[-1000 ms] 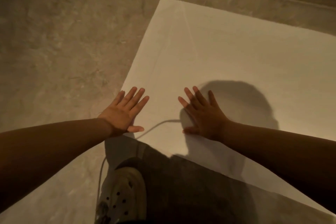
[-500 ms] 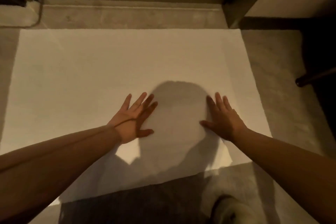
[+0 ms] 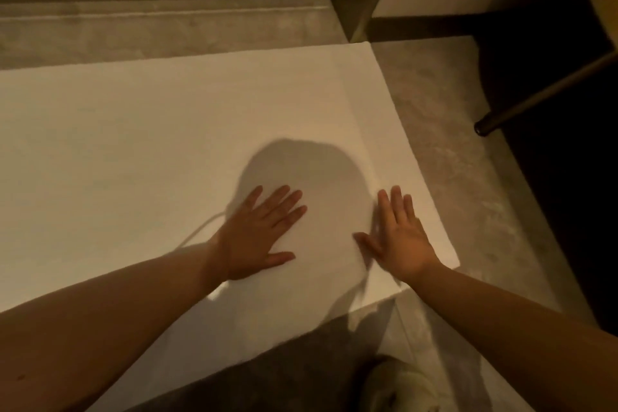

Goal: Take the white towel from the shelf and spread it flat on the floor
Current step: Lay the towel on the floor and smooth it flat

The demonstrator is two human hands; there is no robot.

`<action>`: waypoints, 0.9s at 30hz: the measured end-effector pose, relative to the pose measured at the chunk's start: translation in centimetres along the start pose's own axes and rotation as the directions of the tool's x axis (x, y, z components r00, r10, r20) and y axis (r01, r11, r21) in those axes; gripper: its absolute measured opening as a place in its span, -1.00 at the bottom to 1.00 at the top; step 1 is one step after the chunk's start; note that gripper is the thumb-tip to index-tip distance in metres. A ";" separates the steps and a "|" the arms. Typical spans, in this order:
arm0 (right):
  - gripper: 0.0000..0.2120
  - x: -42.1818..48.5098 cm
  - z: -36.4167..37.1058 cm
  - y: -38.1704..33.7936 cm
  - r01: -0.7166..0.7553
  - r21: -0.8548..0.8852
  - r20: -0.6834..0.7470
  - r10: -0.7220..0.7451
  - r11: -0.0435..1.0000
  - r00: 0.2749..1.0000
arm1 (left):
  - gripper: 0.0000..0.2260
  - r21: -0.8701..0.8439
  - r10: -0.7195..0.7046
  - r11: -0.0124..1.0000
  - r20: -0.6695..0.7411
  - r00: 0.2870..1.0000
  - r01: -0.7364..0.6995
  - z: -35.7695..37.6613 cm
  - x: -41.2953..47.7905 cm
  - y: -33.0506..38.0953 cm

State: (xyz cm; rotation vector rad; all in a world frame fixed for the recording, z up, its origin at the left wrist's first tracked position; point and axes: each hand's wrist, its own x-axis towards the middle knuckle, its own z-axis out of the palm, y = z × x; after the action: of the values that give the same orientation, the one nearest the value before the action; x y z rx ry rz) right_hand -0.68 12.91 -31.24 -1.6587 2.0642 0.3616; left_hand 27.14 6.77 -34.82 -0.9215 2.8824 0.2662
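Two hands, left hand (image 3: 259, 233) and right hand (image 3: 399, 238), press flat, fingers spread, on the white towel (image 3: 140, 150); its left side is cut off on the floor (image 3: 444, 130).

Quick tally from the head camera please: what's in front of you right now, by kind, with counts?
White towel, spread on the floor: 1
Hands flat on it, left hand and right hand: 2
Shoe, near bottom edge: 1
Dark furniture leg, at right: 1
Total: 5
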 end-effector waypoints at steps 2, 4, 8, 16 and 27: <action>-0.13 1.8 -0.4 -2.7 0.130 -0.064 -0.079 -0.135 0.989 0.988 | -0.33 -0.051 -0.144 0.988 -0.022 0.989 0.143 -0.3 -1.3 -2.6; -0.16 4.1 -0.8 -6.1 0.234 -0.118 -0.122 -0.248 0.965 0.961 | -0.30 -0.097 -0.332 0.939 -0.019 0.943 0.329 -0.4 -3.4 -5.6; -0.18 8.2 -1.4 -12.2 0.282 -0.127 -0.121 -0.297 0.951 0.947 | -0.30 -0.099 -0.712 0.698 0.016 0.702 0.709 0.1 -8.8 -10.0; -0.28 9.1 0.7 -15.7 0.257 -0.133 -0.214 -0.281 0.957 0.935 | -0.29 -0.082 -0.858 0.490 0.131 0.497 0.868 1.5 -16.3 -12.9; -0.28 9.3 1.1 -15.9 0.237 -0.137 -0.255 -0.265 0.962 0.930 | -0.29 -0.087 -0.858 0.496 0.104 0.503 0.864 2.1 -16.5 -13.4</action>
State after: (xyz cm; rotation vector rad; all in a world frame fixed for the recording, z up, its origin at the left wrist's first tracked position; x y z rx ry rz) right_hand 13.41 1.78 -35.59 -2.1102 2.0106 0.1642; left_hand 48.40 5.73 -36.15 -2.1841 1.9658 0.3487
